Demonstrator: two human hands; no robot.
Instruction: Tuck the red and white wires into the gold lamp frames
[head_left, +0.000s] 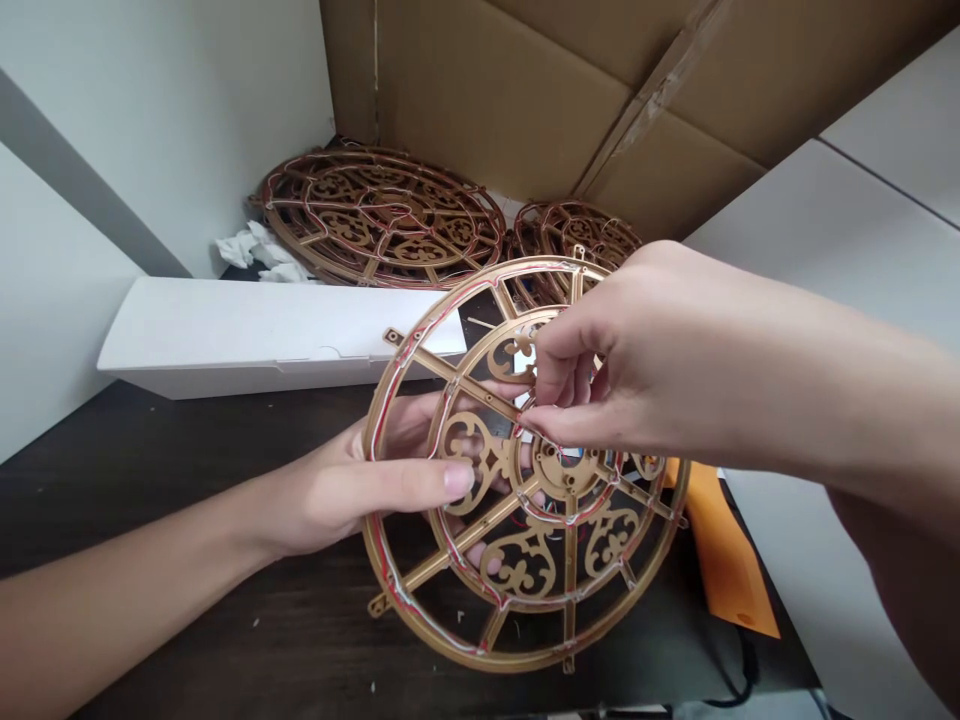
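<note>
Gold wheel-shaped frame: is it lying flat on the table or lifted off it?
Lifted: the gold frame stands tilted above the dark table, held through its spokes by the left hand and pinched by the right hand.

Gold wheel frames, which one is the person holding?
The front gold wheel frame, gripped by the left hand and pinched at a spoke by the right hand. The others, a gold frame and a partly hidden one, sit untouched behind it.

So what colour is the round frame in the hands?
The round frame is gold with red and white wires, best seen in the head view.
</note>
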